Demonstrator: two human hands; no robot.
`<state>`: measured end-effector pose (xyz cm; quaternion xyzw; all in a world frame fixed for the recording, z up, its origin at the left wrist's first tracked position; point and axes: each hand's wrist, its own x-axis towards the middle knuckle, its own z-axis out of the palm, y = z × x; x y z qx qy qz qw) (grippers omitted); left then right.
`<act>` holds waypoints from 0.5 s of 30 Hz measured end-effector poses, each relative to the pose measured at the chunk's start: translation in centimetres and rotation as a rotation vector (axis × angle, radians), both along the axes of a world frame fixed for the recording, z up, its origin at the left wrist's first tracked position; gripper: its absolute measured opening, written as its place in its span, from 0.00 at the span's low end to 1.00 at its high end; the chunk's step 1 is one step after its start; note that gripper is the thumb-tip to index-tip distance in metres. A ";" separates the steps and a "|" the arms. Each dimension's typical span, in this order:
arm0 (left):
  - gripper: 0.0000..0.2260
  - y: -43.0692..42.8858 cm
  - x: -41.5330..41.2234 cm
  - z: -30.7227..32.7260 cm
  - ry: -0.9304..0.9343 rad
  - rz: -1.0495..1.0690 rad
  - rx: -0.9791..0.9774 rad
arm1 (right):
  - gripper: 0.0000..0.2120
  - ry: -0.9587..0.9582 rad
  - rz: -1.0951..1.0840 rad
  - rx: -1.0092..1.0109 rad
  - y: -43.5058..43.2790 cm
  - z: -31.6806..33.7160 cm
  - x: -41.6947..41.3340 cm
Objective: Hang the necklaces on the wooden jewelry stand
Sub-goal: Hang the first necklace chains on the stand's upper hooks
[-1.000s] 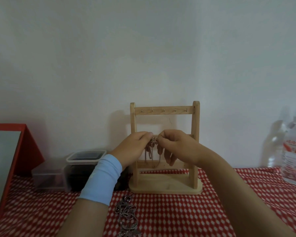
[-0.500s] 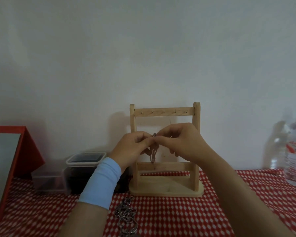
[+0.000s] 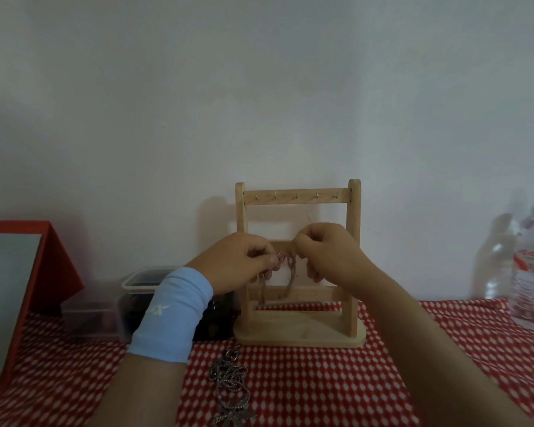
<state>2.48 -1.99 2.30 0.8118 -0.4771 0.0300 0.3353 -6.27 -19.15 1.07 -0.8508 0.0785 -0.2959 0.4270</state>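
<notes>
A wooden jewelry stand point(image 3: 297, 198) with several small hooks on its top bar stands on the red checked cloth against the wall. In front of its middle bar my left hand point(image 3: 239, 265) and my right hand point(image 3: 327, 251) each pinch one end of a brownish chain necklace point(image 3: 287, 274). Its loop droops between them toward the lower bar. A silver chain necklace point(image 3: 230, 385) lies in a heap on the cloth below my left forearm.
A clear lidded plastic box point(image 3: 136, 298) with dark contents sits left of the stand. A red-framed mirror point(image 3: 16, 291) leans at the far left. At the right edge stands a clear water bottle point(image 3: 532, 272). White wall rises close behind.
My hands have drawn apart a little, spreading the brownish necklace so its loop hangs wider. They stay at the height of the stand's middle bar.
</notes>
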 end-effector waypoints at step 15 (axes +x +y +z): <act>0.10 -1.0 0.3 -0.8 0.195 -0.008 -0.332 | 0.09 0.157 0.405 0.154 0.3 0.7 -0.9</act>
